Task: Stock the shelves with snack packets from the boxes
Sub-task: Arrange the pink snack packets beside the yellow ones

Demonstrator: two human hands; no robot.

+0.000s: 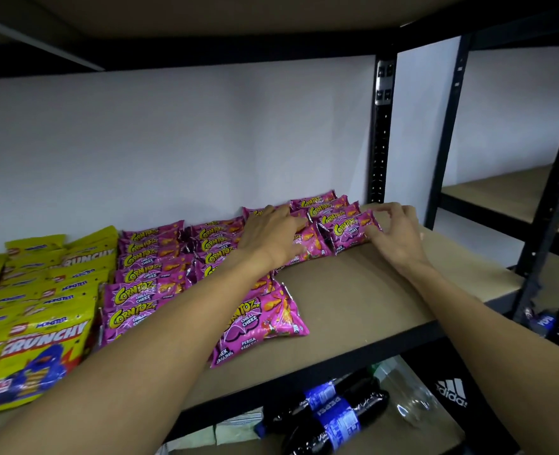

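Forearms (pixel 140 356) extend over the shelf (pixel 370 290). Left hand (pixel 271 233) rests flat on the pink packets (pixel 146 277), fingers straight. Right hand (pixel 399 234) pinches the end packet (pixel 347 233) of the rear row on the shelf.

Light is dim and cool — the white back wall (pixel 173 142) is the brightest surface, evenly lit with a faint violet cast and only soft shadows. The underside of the upper shelf (pixel 206 18) lies in deep shadow, and the lower shelf (pixel 445 435) sits in murk. The pink packets (pixel 146 280) carry small glossy highlights. The right hand (pixel 396 234) is slightly blurred at the fingers. Wide-angle distortion bends the black upright (pixel 381 133) and stretches the forearms (pixel 123 372) at the bottom edge — detail there is soft.
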